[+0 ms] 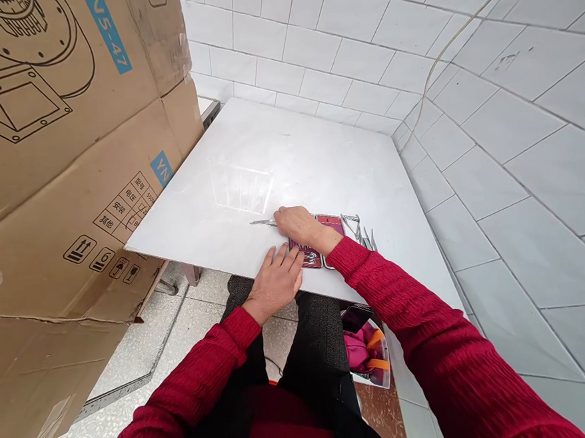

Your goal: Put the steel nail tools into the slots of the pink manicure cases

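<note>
A small dark red case (320, 261) with metal grooming tools lies spread open near the table's front edge. My left hand (275, 280) lies on its left side, fingers stretched out and fingertips touching the case. My right hand (300, 225) reaches across the case with its fingers closed at the end of a thin pointed metal tool (263, 222), which sticks out to the left, low over the tabletop. The hand hides the tool's other end and part of the case. Right of the case are more metal tools (353, 223), partly behind my sleeve.
The white table (328, 150) meets tiled walls at the back and right. Large cardboard boxes (131, 143) stand close along its left side. A container with a pink bag (359, 349) is below the front edge, by my leg. A cable (432, 69) runs down the corner.
</note>
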Motion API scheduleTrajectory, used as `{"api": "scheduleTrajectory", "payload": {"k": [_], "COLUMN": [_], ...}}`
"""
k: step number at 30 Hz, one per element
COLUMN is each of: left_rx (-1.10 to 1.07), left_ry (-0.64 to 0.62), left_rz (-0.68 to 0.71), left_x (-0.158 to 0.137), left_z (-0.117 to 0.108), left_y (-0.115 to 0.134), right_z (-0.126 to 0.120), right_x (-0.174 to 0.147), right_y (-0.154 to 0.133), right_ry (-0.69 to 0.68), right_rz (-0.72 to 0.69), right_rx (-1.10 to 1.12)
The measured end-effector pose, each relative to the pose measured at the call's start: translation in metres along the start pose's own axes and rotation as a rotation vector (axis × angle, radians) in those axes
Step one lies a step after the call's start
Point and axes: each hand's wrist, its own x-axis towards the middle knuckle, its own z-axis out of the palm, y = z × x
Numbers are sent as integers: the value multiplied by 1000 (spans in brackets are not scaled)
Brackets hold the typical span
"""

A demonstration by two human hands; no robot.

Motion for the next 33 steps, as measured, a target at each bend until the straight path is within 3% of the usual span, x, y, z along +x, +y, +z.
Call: {"api": "scheduleTrajectory", "payload": {"k": [6,11,15,19,23,28,33], "left_rx": [-3,-1,0,-2,-4,-4,-11], "left_ry": [-4,8,6,-6,-17,-19,-23], "left_rz": [-5,2,3,6,9,3,0], "left_x": [0,0,0,0,0,0,0], "left_z": [-2,0,0,0,0,-1,-2], "left_y": [0,1,0,0,0,0,0], "right_z": [-5,1,0,4,13,26,38], "right_x": [-2,-2,3,10,9,3,-3], "right_y": [4,11,11,10,14,17,10], "right_ry": [-11,46,24,-69,-157,-196,-105], "right_rz": [3,10,85,189,173,95,35], "right_rx": [133,388,758,1313,1683,1861,1965]}}
